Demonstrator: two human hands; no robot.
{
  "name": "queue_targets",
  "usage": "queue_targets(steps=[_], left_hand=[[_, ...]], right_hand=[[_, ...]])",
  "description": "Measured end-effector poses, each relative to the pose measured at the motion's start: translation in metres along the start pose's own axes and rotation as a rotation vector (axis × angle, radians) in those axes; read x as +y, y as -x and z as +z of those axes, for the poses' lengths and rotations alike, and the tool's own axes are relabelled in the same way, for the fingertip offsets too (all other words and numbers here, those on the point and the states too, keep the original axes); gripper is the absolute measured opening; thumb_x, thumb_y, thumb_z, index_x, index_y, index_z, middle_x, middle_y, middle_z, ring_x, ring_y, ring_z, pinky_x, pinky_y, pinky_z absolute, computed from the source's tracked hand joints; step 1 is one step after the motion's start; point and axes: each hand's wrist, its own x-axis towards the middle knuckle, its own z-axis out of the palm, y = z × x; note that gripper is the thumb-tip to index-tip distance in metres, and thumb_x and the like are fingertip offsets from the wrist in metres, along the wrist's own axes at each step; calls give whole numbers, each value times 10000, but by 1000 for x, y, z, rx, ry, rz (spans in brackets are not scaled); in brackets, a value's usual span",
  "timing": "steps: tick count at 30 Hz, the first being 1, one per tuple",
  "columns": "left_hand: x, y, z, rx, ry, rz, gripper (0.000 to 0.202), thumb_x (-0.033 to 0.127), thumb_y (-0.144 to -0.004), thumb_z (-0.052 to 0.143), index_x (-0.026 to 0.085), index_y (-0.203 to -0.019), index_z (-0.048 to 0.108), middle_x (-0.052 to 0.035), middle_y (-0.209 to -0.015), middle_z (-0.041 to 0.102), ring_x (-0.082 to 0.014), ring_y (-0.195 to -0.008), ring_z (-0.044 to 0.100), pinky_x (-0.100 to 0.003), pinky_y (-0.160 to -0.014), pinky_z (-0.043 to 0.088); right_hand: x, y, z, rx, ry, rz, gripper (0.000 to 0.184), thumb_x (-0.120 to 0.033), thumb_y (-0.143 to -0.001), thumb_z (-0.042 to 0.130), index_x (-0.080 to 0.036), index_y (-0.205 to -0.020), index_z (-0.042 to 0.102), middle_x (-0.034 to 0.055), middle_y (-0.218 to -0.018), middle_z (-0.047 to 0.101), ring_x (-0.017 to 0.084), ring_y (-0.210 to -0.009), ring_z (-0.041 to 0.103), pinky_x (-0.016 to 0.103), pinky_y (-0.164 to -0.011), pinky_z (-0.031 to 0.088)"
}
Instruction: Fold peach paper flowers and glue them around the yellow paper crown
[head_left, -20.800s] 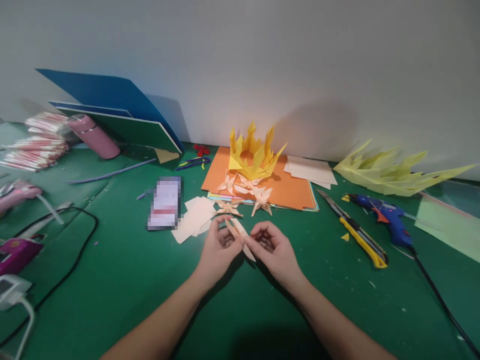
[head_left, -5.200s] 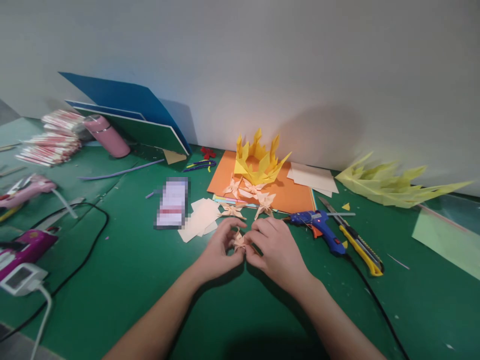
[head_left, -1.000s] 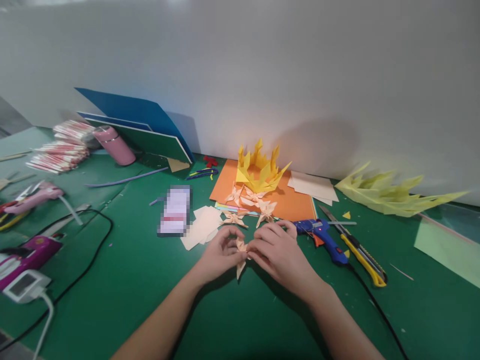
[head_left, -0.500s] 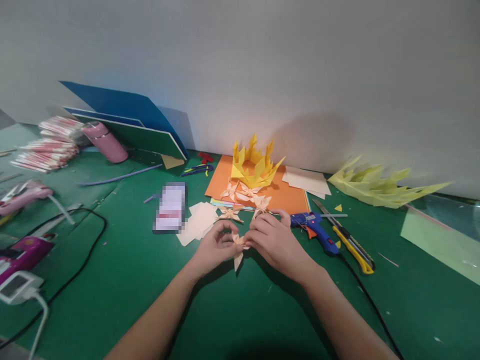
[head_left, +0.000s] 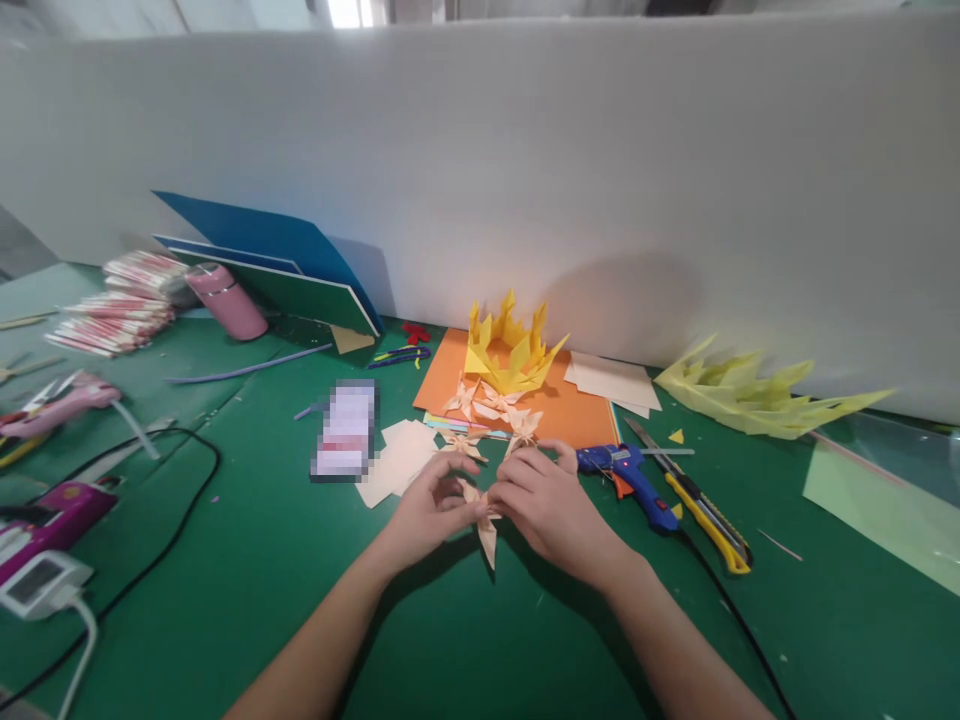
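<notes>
My left hand (head_left: 429, 510) and my right hand (head_left: 546, 505) meet over the green mat and both pinch a small peach folded-paper flower (head_left: 485, 530). One pointed petal hangs down below my fingers. Several finished peach paper flowers (head_left: 491, 410) lie just beyond my hands, at the edge of an orange sheet (head_left: 570, 410). A yellow spiky paper crown (head_left: 512, 345) stands on that sheet. A blue glue gun (head_left: 634, 482) lies right beside my right hand.
A yellow utility knife (head_left: 705, 505), pale paper squares (head_left: 396, 460), a phone (head_left: 343, 430), a pale yellow spiky paper piece (head_left: 757, 395), a pink bottle (head_left: 225, 300), blue and green boards (head_left: 277, 265) and pink tools with a black cable (head_left: 150, 500) surround the mat.
My hands have kept working the peach flower; its hanging petal now points further down and right. The camera has tipped up a little.
</notes>
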Motion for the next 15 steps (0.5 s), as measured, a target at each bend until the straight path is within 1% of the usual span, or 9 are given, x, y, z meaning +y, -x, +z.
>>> queue_targets(steps=[2, 3, 4, 5, 7, 8, 10, 12, 15], left_hand=[[6, -7, -3, 99, -163, 89, 242, 338, -764, 612, 188, -946, 560, -58, -1000, 570, -160, -835, 605, -318, -744, 506], [9, -13, -5, 169, -255, 130, 221, 345, -803, 556, 194, -964, 562, -63, -993, 588, -179, -900, 603, -345, -808, 495], [13, -20, -7, 225, -368, 185, 223, 344, -832, 510, 205, -997, 566, -70, -1036, 593, -193, -979, 588, -369, -880, 469], [17, -28, -8, 218, -508, 239, 253, 333, -852, 484, 222, -1066, 560, -78, -1134, 575, -208, -1100, 536, -394, -958, 422], [21, -47, -10, 171, -782, 326, 365, 327, -830, 534, 236, -1183, 528, -94, -1287, 496, -246, -1252, 414, -438, -1053, 320], [22, -57, -10, 125, -895, 330, 444, 327, -808, 570, 229, -1236, 503, -108, -1365, 427, -271, -1315, 330, -451, -1082, 272], [19, -74, -8, 37, -1050, 266, 547, 369, -784, 605, 221, -1294, 470, -125, -1436, 336, -314, -1357, 242, -483, -1094, 230], [15, -86, -3, -14, -1154, 212, 622, 488, -760, 600, 263, -1320, 449, -112, -1463, 294, -353, -1353, 225, -530, -1072, 238], [12, -94, 6, 40, -1252, 227, 614, 580, -755, 546, 319, -1305, 472, -88, -1441, 323, -375, -1306, 275, -560, -1029, 268]], right_hand=[[0, 3, -1, 3, 9, 1, 249, -162, -923, 419, -202, -743, 586, -4, -732, 594, 158, -827, 492, 378, -890, 195], [0, 4, -3, 5, 10, 4, 253, -165, -926, 416, -203, -741, 584, -6, -729, 593, 157, -827, 494, 376, -887, 194], [1, 5, -4, 8, 10, 5, 258, -167, -929, 411, -205, -741, 584, -8, -728, 593, 157, -826, 495, 375, -884, 194], [1, 7, -6, 13, 10, 8, 263, -169, -933, 405, -206, -744, 584, -8, -729, 594, 156, -825, 496, 373, -881, 193], [1, 10, -11, 21, 11, 14, 265, -171, -936, 399, -211, -753, 587, -8, -737, 599, 154, -824, 496, 369, -877, 193], [0, 11, -14, 26, 10, 19, 261, -172, -935, 402, -214, -758, 589, -10, -737, 599, 153, -818, 494, 368, -877, 194], [0, 15, -18, 38, 9, 32, 246, -175, -928, 417, -220, -763, 594, -14, -739, 599, 151, -806, 490, 368, -882, 194], [0, 18, -21, 54, 9, 39, 226, -172, -918, 436, -222, -771, 601, -15, -746, 602, 149, -802, 489, 364, -887, 197], [3, 24, -24, 76, 13, 51, 202, -157, -901, 456, -226, -791, 611, -15, -743, 598, 151, -801, 487, 355, -880, 210]])
